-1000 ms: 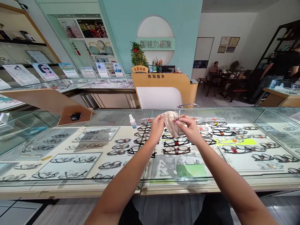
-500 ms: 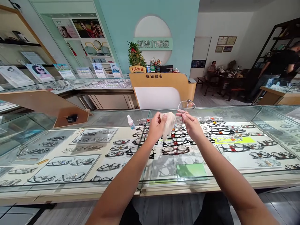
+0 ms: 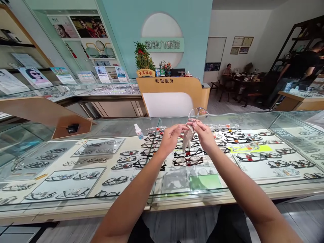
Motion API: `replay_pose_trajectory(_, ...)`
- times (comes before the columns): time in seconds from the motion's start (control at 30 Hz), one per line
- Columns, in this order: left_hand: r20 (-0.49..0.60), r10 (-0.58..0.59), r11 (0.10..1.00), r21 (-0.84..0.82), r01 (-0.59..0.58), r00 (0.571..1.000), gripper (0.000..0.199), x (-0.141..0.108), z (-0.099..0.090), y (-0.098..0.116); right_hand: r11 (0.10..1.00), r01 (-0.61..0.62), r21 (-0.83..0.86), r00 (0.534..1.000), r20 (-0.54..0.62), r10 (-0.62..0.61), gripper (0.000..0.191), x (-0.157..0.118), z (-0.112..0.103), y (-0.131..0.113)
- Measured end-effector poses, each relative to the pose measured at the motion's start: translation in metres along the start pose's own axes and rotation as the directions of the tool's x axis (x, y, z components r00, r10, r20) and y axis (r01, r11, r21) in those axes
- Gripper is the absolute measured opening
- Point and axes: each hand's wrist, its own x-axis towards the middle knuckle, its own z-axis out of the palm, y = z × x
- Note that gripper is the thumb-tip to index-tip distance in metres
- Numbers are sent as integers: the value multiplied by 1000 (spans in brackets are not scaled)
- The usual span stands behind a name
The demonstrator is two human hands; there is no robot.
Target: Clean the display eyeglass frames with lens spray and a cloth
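My right hand (image 3: 204,135) pinches a pair of clear-lensed eyeglasses (image 3: 198,108), which stand up above the fingers over the glass counter. Close beside it, the fingers of my left hand (image 3: 171,139) are closed at the top of a pale cleaning cloth (image 3: 187,140). The cloth hangs down between both hands and meets the lower part of the glasses; exactly how it wraps them is hidden by the fingers. A small white spray bottle (image 3: 138,131) stands upright on the counter, left of my left hand.
Under the glass counter top (image 3: 162,189) lie rows of eyeglass frames (image 3: 188,160) and a green card (image 3: 205,183). A wooden stand (image 3: 45,114) rests on the left. Beyond are a cash desk (image 3: 174,86), a seated person (image 3: 227,71) and a standing person (image 3: 301,65).
My left hand has moved right with the cloth, bringing it against the glasses by my right hand. The glasses have turned slightly. The whole view has shifted a little.
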Motion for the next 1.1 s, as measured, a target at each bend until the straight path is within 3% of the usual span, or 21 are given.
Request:
replay_pose_trajectory(0.13, -28, -26, 999, -47, 25, 999, 44, 1, 4, -8, 989, -93, 116, 995, 27, 91, 36, -2, 4, -4)
replay_pose_trajectory(0.27, -38, -158, 959, -245, 144, 987, 67, 2, 10, -16, 967, -180, 178, 984, 46, 174, 38, -5, 8, -10)
replay_pose_trajectory(0.37, 70, -250, 917, -304, 260, 966, 71, 1, 12, -16, 964, -192, 187, 981, 49, 186, 41, -6, 9, -11)
replay_pose_trajectory(0.53, 235, -289, 886, -303, 352, 928, 59, -1, 10, -15, 962, -189, 197, 981, 70, 179, 39, -6, 8, -8)
replay_pose_trajectory(0.67, 252, -233, 916, -268, 299, 939, 54, -4, 12, -17, 955, -211, 208, 977, 72, 200, 39, -7, 7, -10)
replay_pose_trajectory(0.8, 157, -152, 958, -219, 184, 976, 55, -9, 19, -12, 947, -260, 186, 963, 118, 241, 47, -12, 11, -10)
replay_pose_trajectory(1.0, -39, -142, 975, -180, 133, 989, 63, -13, 27, -7, 989, -91, 113, 989, 128, 77, 39, -15, 17, -8)
replay_pose_trajectory(1.1, 12, -103, 980, -168, 103, 995, 59, -11, 23, -10, 974, -169, 153, 984, 79, 158, 40, -13, 15, -13)
